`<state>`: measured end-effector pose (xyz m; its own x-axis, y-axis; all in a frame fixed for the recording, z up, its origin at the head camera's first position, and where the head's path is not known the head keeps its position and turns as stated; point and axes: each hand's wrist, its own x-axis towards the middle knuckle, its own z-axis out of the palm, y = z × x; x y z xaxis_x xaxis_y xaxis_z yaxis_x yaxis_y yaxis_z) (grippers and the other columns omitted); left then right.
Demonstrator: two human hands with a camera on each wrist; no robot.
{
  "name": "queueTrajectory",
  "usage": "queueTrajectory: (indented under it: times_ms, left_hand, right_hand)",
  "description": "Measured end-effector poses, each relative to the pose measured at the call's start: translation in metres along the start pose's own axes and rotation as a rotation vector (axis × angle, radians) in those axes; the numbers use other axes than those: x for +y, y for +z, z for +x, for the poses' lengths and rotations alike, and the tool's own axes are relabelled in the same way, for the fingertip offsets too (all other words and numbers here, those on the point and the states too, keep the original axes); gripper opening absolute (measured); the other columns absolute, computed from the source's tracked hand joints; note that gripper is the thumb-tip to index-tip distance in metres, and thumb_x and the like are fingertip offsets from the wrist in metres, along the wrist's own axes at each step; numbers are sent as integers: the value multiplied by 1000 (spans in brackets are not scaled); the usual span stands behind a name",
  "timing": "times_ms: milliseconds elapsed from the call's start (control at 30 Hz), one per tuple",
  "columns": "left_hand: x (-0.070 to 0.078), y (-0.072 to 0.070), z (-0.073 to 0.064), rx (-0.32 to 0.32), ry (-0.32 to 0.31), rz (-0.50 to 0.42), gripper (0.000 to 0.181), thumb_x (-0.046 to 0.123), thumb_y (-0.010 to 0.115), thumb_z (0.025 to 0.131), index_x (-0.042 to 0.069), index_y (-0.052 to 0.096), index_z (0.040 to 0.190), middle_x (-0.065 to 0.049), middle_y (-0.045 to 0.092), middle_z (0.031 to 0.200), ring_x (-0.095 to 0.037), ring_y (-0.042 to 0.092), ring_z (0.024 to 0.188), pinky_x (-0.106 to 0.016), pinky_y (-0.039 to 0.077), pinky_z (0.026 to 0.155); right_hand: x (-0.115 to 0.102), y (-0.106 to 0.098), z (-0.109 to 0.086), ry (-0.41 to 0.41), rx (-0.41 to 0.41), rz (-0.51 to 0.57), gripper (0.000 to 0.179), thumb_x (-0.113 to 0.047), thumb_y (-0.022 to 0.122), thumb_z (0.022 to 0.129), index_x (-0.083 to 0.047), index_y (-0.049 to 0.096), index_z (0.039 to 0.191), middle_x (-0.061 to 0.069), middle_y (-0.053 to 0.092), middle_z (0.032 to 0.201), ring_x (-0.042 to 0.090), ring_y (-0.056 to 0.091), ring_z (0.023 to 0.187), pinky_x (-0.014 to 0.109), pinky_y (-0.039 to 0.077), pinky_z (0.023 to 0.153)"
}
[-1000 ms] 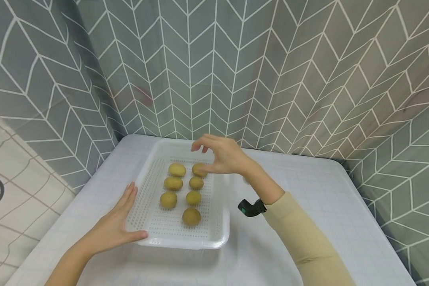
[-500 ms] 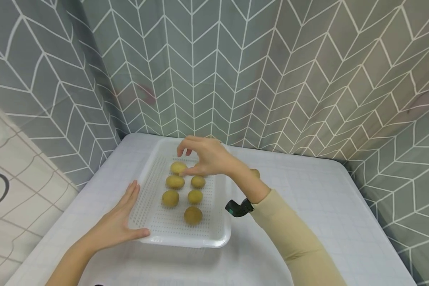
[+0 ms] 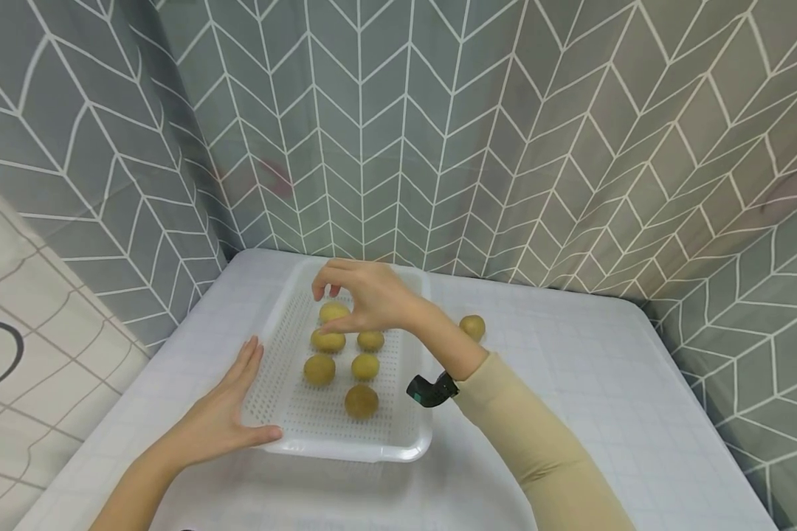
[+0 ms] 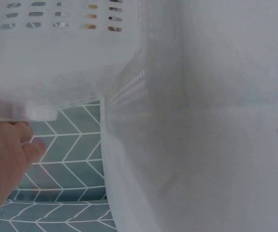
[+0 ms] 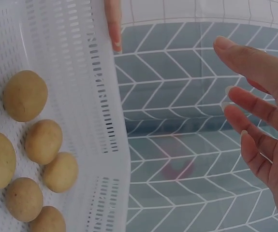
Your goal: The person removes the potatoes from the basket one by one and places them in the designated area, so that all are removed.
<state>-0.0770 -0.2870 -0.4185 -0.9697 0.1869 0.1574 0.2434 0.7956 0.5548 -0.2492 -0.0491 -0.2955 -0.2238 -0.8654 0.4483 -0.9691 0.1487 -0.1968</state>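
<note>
Several potatoes [image 3: 319, 369] lie in two rough rows in a white perforated plastic basket [image 3: 398, 435]. My left hand [image 3: 206, 417] is spread at the basket's near left corner, fingers straight along the left side and thumb at the near rim. My right hand [image 3: 368, 295] reaches over the far part of the basket, above the far left potato [image 3: 334, 310], which it partly covers. Its thumb and fingers stand apart with nothing between them; the right wrist view shows this gap too. Another potato [image 3: 472, 327] sits outside the basket, right of it, beside my right forearm.
The basket stands on a table with a white cloth [image 3: 571, 383]. Grey curtains [image 3: 398, 133] with a white zigzag pattern rise directly behind and at the sides. A black strap mount [image 3: 432, 391] sticks out from my right wrist.
My right hand has moved left across the basket, from the far right potato to over the far left one. The potato outside has come into view from behind the arm. My left hand stays put.
</note>
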Motion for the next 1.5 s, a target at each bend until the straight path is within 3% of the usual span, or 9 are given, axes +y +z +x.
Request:
queueTrajectory:
  times_ms: [300,700,1033,1300,1500]
  left_hand:
    - [1,-2,0,-4,1,-5,124,52,80,71,-1,3,153,-16,-4,160,-44,11,142,-68,30,99]
    - [2,-2,-1,-9,-15,-8,124,54,79,71,0,5,153,-18,-2,160,-44,10,143,-67,30,100]
    - [0,-2,0,-19,-23,-18,124,55,79,70,-1,4,153,-18,-3,160,-46,13,141,-66,31,100]
    - [-1,-2,1,-19,-14,-13,125,55,79,70,-3,5,152,-18,-3,160,-43,10,143,-65,30,101]
    - [-1,-1,1,-18,-8,-5,125,55,79,70,-4,6,152,-20,-2,159,-44,12,143,-65,32,100]
  right_hand:
    - [0,2,3,2,-12,13,39,-38,84,72,-18,62,96,-11,60,98,7,61,89,18,45,73]
    - [10,25,5,-10,-28,80,38,-35,85,72,-15,63,97,-9,62,97,7,62,88,15,44,74]
    - [17,47,7,56,-152,183,47,-29,82,77,-13,61,116,-4,63,107,10,64,88,18,46,76]
    - [20,59,8,80,-195,213,48,-27,82,77,-14,60,118,-5,62,108,12,65,90,19,47,76]
    - [19,71,8,151,-320,230,52,-31,81,78,-17,58,122,-4,61,117,13,64,95,18,48,79]
